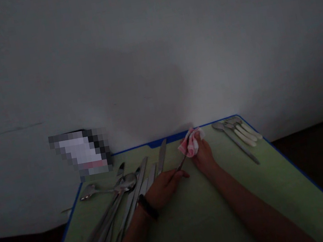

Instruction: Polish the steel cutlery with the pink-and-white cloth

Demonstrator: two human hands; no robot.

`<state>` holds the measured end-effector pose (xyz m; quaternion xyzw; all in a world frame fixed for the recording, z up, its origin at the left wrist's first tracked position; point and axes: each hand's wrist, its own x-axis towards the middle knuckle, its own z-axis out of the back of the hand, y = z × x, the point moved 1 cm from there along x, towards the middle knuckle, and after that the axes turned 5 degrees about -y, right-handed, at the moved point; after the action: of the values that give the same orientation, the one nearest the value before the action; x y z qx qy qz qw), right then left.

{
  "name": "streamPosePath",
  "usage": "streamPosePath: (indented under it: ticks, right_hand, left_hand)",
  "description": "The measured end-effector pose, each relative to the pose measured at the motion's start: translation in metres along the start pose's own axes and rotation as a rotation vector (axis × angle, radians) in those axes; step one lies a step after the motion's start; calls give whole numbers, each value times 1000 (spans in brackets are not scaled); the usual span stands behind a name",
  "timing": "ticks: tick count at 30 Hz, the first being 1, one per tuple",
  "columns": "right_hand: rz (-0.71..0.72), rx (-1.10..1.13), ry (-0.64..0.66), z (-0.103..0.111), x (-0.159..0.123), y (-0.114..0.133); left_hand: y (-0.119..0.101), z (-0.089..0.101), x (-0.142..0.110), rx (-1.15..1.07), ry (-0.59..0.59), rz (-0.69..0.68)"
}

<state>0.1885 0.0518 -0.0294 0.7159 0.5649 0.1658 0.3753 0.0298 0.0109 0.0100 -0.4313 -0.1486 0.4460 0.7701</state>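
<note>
My left hand (163, 187), with a dark band on its wrist, is closed on the thin metal handle of a piece of cutlery (182, 162). The far end of that piece is hidden in a pink and white cloth (189, 146), so I cannot tell its kind. Gripping the cloth around it is my right hand (204, 156). Several table knives (161, 155) lie under and beside my left forearm. Left of them is a pile of metal spoons (128, 182) and other cutlery, partly covered by the arm.
At the table's far right lie a metal spoon (236, 143) and several white-handled forks (247, 136). A blurred-out device (79, 152) leans by the wall at the back left. The green table (195, 223) has a blue rim and meets a pale wall (151, 64).
</note>
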Motion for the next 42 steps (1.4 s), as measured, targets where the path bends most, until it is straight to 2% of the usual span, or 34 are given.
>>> streamPosePath:
  ticks: [4,13,22,33,37,42]
  right_hand:
    - [20,0,-22,-2,-1,-1]
    - [-129,97,85,-4,3,3]
    - [-42,-67,67,-3,-3,2]
    - [-5,-350,244,3,-4,-3]
    - [-4,-347,222,3,-3,-5]
    - [-38,-150,99,0,-1,-7]
  left_hand:
    - [0,-2,0,29,1,-19]
    - [5,-8,2,190,7,-34]
    - [5,-10,0,224,35,-34]
    - [4,-4,1,59,-20,-14]
    - [3,-3,2,20,-27,4]
    - [3,-2,2,-1,-25,7]
